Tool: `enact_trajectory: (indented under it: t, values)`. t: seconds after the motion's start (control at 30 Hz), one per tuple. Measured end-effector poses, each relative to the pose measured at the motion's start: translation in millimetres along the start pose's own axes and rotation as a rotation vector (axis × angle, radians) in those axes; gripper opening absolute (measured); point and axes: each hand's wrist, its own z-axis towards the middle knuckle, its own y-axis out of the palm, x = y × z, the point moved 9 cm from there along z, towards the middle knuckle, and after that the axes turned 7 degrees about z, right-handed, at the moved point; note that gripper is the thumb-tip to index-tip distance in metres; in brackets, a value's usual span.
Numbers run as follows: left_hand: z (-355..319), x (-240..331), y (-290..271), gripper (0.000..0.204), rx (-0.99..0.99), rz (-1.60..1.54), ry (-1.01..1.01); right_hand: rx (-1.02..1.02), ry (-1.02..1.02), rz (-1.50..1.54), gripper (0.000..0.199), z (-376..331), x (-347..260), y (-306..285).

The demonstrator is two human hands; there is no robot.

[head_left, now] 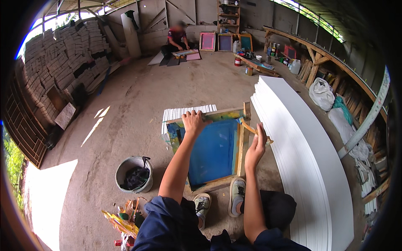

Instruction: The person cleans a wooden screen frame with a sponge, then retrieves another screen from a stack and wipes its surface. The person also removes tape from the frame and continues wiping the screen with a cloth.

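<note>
A screen printing frame (245,154) with a blue mesh (211,152) and paint-stained wooden bars stands tilted in front of my shoes. My left hand (194,123) is closed over its far bar, fingers bent across the wood. From the frame's far right corner an orange-brown strip, apparently tape (249,126), stretches to my right hand (256,147). That hand's fingers are pressed together round the strip, and a short end sticks out on their right. Behind the frame lies a stack of thin white sheets (188,112), partly hidden by it.
Left of the frame stands a grey bucket (121,171) holding dark cloth. Crumpled yellow strips (123,224) lie nearer me. A tall stack of white boards (310,146) curves along my right. Far back, another person (177,39) sits working over a frame.
</note>
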Motion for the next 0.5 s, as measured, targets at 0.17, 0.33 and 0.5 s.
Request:
enact_trajectory:
  t: [0.17,0.33,0.5]
  values:
    - [-0.9,-1.6,-2.2,0.067,0.058,0.0,0.022,0.08,0.641,0.717,0.034,-11.0,93.5,32.1]
    - [-0.5,1.4,-9.2,0.067,0.087,-0.001,0.025,-0.298,0.854,0.125,0.044,-33.4,164.6,69.6]
    - [-0.9,-0.6,-4.9,0.066,0.062,-0.009,0.018,-0.578,0.733,-0.447,0.056,-36.3,184.6,101.0]
